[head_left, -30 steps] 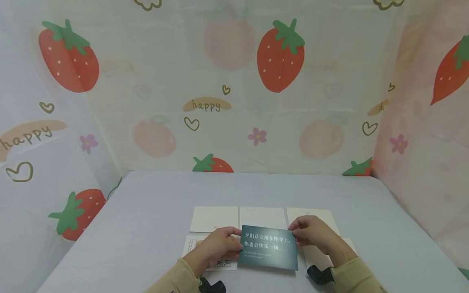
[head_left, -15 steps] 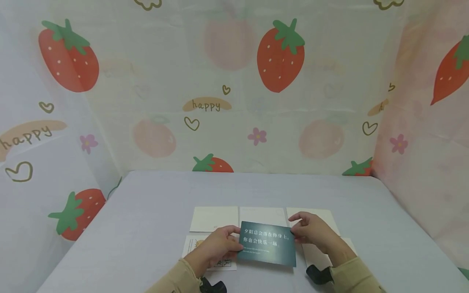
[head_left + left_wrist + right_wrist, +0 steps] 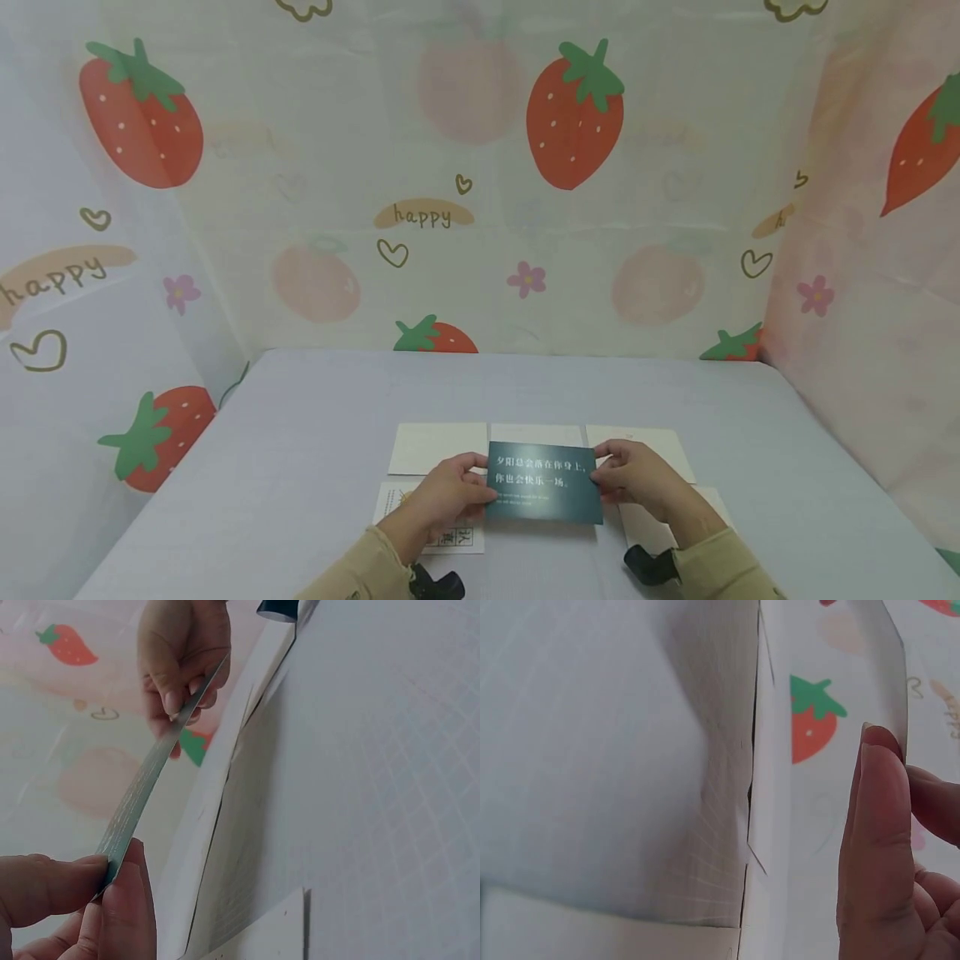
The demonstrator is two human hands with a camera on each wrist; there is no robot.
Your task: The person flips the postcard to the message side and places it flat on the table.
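A dark teal postcard (image 3: 543, 483) with white lettering is held up above the table between both hands. My left hand (image 3: 448, 500) pinches its left edge between thumb and fingers. On the right edge, my right hand (image 3: 637, 477) grips it the same way. The left wrist view shows the postcard (image 3: 146, 780) nearly edge-on, raised off the surface. From the right wrist, the pale back of the postcard (image 3: 877, 667) is seen between thumb and fingers. A printed white card (image 3: 465, 537) lies partly hidden under my left hand.
A back row holds three pale cards: a left card (image 3: 438, 448), a middle card (image 3: 536, 434) and a right card (image 3: 667, 450). Another pale card (image 3: 645, 525) lies under my right hand. Strawberry-print cloth (image 3: 480, 167) walls the white table (image 3: 315, 408).
Both hands have raised the teal postcard and moved it slightly away from me, tilting it more level. The cards on the table have stayed put.
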